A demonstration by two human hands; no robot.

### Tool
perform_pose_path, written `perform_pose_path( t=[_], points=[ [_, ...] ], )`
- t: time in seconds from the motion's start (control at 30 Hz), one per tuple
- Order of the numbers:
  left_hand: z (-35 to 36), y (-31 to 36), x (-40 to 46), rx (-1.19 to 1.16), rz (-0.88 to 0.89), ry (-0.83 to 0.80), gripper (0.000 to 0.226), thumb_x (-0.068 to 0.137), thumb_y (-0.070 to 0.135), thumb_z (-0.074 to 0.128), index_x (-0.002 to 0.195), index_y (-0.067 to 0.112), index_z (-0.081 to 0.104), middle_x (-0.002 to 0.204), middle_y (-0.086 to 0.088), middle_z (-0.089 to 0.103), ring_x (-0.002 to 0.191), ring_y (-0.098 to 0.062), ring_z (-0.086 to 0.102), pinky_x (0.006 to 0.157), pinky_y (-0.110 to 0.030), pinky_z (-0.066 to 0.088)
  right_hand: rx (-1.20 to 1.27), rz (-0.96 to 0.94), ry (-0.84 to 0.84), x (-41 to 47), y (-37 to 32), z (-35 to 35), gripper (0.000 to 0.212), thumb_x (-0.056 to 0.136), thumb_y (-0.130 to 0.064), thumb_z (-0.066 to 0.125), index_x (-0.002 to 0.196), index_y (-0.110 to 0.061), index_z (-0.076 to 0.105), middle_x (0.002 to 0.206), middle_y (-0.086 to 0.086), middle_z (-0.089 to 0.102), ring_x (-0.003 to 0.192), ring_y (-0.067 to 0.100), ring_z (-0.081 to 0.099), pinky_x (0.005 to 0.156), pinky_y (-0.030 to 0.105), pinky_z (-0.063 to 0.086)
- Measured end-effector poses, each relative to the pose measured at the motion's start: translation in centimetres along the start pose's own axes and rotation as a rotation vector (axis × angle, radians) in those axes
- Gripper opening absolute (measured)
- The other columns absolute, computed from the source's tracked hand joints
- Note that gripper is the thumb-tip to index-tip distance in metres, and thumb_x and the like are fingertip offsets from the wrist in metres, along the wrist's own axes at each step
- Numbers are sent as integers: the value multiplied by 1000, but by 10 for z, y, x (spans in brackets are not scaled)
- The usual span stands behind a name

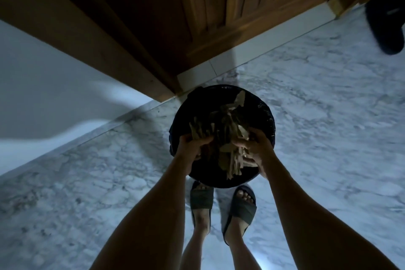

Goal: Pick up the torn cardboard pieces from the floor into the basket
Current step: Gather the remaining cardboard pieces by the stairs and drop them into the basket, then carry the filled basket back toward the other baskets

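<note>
Marble floor [306, 116] beside a wooden door [219, 6]. Left hand [190, 147] and right hand [255, 146] each grasp cardboard pieces [228, 129] above the black basket [266, 114].

A round black basket [266, 114] stands on the grey-veined marble floor [317, 116], just before the corner of a brown wooden door frame [135, 66]. Above its mouth, the left hand [192, 147] and right hand [254, 147] hold torn brown cardboard pieces [228, 136] between them. Two feet in dark slide sandals [241, 208] stand just behind the basket.

Black basket [266, 114], tan cardboard pieces [228, 125], white grey-veined marble floor [317, 105].
</note>
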State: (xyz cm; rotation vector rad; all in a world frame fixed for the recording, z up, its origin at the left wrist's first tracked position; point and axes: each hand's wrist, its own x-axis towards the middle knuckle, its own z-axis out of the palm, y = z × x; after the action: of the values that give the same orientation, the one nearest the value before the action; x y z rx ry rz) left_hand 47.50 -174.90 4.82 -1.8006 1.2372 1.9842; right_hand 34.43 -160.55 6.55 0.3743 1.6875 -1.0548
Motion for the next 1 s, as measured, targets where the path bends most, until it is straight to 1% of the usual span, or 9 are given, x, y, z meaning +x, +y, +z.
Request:
perform_pose_path(
  t=[0.1,0.2,0.27,0.37,0.47,0.57,0.67,0.87,1.0],
  points=[
    [2,8,-3,-20,-57,-16,13,86,22,72,96,28,66,100,0,68,94,-19,61,91,-43,50,40,62,-22,0,-3,1,41,82,-10,79,109,-31,56,113,-2,59,96,17,60,83,46,58],
    [-2,12,2,-20,-90,4,18,87,24,70,104,27,67,104,3,68,92,-14,60,75,-30,46,61,79,27,5,-5,-2,52,82,-8,77,126,-27,55,122,5,62,107,25,63,81,45,59],
    [-5,13,9,15,-54,15,25,86,24,70,111,24,72,109,0,71,95,-15,63,72,-29,44,36,23,169,11,-6,-7,52,75,-12,79,122,-24,60,120,8,65,113,32,63,87,47,57],
    [-9,13,22,193,88,97,12,89,22,69,95,21,78,102,-5,76,100,-24,68,91,-41,53,-287,-123,410,16,-2,-18,50,78,-14,72,126,-15,60,120,11,65,114,35,60,85,38,50],
    [-13,13,25,580,235,307,22,90,15,61,70,17,69,72,-2,65,79,-27,63,71,-33,47,-483,-131,481,24,7,-27,55,83,-20,62,137,-13,50,130,17,54,118,41,54,88,47,51],
    [-21,9,33,660,281,412,25,86,13,61,61,13,64,65,-6,66,74,-33,68,62,-34,50,-518,-45,460,32,13,-32,67,90,-16,59,152,-13,32,145,18,41,131,42,44,96,52,45],
    [-24,4,39,652,303,421,5,87,17,70,82,17,72,84,-5,72,89,-28,68,66,-27,42,-504,-4,411,39,19,-35,54,91,-10,52,143,-9,40,130,21,57,114,41,58,90,52,53],
    [-21,-6,43,991,335,424,18,91,23,64,102,12,72,97,-8,70,96,-29,65,78,-33,50,-459,5,380,41,30,-45,45,91,-10,48,135,-19,49,116,16,65,100,37,64,85,51,57],
    [-8,-8,31,1058,375,611,57,87,29,65,136,5,47,132,-21,48,117,-41,48,90,-48,45,-403,9,381,48,38,-54,38,89,-8,48,125,-19,56,109,11,67,91,33,68,81,49,59]
  ],
)
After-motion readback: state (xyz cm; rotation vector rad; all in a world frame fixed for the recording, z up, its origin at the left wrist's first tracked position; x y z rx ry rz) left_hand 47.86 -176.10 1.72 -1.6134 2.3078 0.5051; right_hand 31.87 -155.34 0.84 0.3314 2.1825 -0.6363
